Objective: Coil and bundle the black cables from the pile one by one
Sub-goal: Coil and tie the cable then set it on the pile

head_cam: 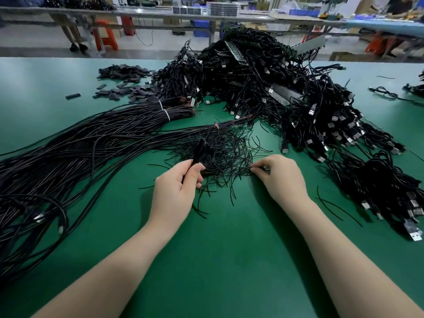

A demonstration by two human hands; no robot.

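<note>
At the green tabletop (218,260), my left hand (176,191) grips a coiled cable (200,150), held upright just near of the loose black ties (220,154) — my right hand (281,175) pinches one tie at that heap's right edge. I judge the step as binding: coil made, tie being picked. Next I must draw the tie free and wrap it round the coil. Unwound cables (68,152) lie left; the big pile (263,83) sits far right.
</note>
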